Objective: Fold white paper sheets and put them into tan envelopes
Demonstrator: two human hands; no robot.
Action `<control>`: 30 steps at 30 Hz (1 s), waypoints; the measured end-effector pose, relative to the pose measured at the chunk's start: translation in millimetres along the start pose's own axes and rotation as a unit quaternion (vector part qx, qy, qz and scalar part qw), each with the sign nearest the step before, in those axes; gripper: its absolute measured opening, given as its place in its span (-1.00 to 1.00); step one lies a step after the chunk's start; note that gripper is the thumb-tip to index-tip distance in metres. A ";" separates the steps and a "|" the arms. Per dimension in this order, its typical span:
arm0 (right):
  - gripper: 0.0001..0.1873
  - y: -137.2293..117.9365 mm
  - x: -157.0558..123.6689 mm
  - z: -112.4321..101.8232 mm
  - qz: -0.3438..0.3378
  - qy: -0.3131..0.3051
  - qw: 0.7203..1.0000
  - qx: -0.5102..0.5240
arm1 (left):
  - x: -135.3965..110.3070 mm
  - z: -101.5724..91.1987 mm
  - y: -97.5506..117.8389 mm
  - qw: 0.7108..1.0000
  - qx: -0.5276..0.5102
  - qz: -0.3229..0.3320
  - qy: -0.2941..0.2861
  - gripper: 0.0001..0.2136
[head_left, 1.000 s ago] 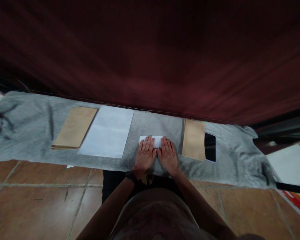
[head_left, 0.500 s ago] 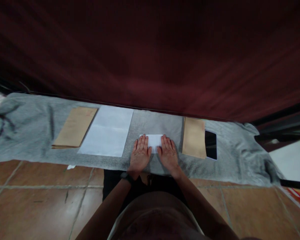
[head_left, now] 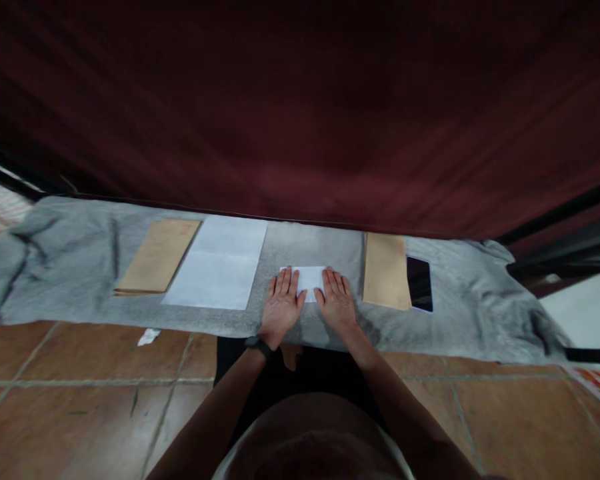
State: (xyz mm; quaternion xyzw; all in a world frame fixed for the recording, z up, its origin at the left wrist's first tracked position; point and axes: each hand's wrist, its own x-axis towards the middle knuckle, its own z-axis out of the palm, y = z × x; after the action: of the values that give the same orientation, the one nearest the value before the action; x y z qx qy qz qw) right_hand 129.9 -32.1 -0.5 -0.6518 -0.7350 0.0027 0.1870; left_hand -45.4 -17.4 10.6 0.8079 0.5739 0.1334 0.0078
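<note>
A small folded white paper (head_left: 308, 278) lies on a grey cloth (head_left: 70, 267) spread over the tiled floor. My left hand (head_left: 281, 305) lies flat on the paper's left part, fingers stretched out together. Beside it, my right hand (head_left: 337, 301) rests flat on the paper's right part, fingers also extended. Both palms press down and neither hand grips anything. A dark band sits on my left wrist (head_left: 257, 344).
A larger white sheet (head_left: 219, 263) and a brown envelope (head_left: 157, 257) lie to the left on the cloth. Another brown envelope (head_left: 386, 271) and a black phone (head_left: 419, 283) lie to the right. A dark red curtain (head_left: 300, 107) hangs behind. A paper scrap (head_left: 149, 337) is on the tiles.
My two hands have slid slightly apart across the folded paper, baring more of its middle. The view has shifted a little; nothing else moved.
</note>
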 end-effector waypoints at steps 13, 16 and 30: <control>-0.40 -0.5 1.1 3.1 -0.003 0.008 1.000 -0.004 | 2.2 -0.1 -0.1 1.000 -0.009 -0.001 0.012 -0.42; -0.40 0.3 1.5 3.6 -0.010 0.006 1.000 -0.010 | 2.5 -0.1 0.2 1.000 -0.020 -0.003 0.015 -0.42; -0.41 0.2 3.4 -2.5 -0.020 -0.013 0.999 -0.025 | -3.9 -0.5 14.4 0.996 -0.069 0.049 0.001 -0.47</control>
State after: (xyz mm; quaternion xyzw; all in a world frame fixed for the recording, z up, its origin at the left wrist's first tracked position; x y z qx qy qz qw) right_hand 130.5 -29.5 2.6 -0.6414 -0.7501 -0.0107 0.1606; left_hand -33.4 -26.0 12.6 0.8323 0.5233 0.1738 0.0564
